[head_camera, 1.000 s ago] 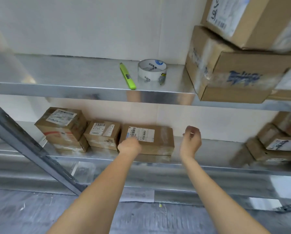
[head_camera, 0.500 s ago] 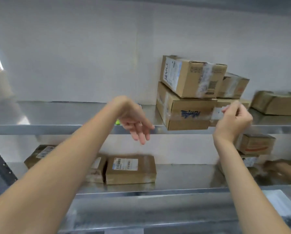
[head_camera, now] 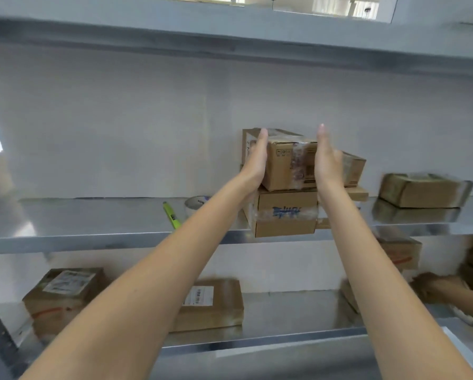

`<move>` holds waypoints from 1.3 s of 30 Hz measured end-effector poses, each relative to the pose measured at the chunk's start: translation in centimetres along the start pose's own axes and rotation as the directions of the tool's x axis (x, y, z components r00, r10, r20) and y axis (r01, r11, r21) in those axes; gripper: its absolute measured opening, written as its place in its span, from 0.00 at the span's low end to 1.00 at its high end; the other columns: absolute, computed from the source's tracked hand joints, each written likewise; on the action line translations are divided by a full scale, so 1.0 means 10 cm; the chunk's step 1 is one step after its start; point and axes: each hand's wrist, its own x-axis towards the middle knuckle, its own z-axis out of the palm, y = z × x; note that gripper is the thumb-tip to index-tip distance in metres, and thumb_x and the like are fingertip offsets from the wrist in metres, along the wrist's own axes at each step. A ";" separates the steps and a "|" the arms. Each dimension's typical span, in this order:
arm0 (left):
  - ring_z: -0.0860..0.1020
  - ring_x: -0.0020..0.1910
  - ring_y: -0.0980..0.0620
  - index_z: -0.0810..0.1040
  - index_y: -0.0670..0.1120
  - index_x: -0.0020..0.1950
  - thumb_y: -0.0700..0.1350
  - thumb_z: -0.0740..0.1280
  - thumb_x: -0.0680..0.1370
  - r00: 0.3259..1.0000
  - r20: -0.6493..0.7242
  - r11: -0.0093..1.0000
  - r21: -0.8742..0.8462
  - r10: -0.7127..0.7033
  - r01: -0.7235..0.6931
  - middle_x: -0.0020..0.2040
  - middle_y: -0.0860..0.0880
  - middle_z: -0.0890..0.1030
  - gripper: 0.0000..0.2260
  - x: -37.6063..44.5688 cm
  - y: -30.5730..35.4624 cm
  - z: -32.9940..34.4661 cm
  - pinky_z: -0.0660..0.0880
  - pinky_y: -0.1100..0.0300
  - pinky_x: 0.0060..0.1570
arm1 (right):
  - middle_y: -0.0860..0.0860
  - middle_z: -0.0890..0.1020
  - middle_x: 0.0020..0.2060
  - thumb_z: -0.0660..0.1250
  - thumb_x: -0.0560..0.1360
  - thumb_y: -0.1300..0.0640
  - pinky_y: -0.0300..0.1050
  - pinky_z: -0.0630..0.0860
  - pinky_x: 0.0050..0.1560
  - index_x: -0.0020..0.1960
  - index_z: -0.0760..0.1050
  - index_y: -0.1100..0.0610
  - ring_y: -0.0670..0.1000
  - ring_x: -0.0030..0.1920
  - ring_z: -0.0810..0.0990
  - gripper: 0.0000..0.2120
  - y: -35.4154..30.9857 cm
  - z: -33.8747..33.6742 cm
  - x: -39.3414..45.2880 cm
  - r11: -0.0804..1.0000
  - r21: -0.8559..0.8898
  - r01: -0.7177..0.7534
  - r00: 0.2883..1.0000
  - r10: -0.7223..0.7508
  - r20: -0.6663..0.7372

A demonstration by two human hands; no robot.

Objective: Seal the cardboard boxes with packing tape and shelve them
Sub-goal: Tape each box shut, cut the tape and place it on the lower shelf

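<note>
Top box (head_camera: 284, 168), between flat hands, tape roll (head_camera: 195, 204) beside

On the middle shelf (head_camera: 92, 231), a top box (head_camera: 287, 165) sits on a lower box (head_camera: 287, 212), between the left hand (head_camera: 254, 163) and right hand (head_camera: 327, 163); a marker (head_camera: 171, 215) and tape roll (head_camera: 195, 205) lie left of the stack.

We cannot read the blue scrawl on the lower box (head_camera: 286, 212); it is smeared under tape. The tape roll (head_camera: 195, 205) is mostly hidden behind the left forearm (head_camera: 153, 270). The left hand (head_camera: 254, 163) and right hand (head_camera: 327, 163) cover the top box's (head_camera: 290, 165) side faces, so contact there is unconfirmed. The box at far right (head_camera: 421, 190) is motion-blurred. Another person's hand (head_camera: 435, 287) at the right edge is blurred and cut off. Labels on the lower-shelf boxes (head_camera: 65, 294) are illegible.
</note>
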 end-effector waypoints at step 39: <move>0.82 0.54 0.43 0.74 0.51 0.68 0.52 0.63 0.79 0.898 -0.434 0.951 -0.300 -0.068 -0.073 0.57 0.42 0.82 0.17 -1.12 -0.64 -3.68 0.78 0.52 0.49 | 0.45 0.78 0.57 0.65 0.73 0.45 0.43 0.78 0.56 0.66 0.71 0.48 0.43 0.58 0.77 0.22 0.74 3.28 -1.98 0.946 0.320 -0.058 0.934 -0.062 0.352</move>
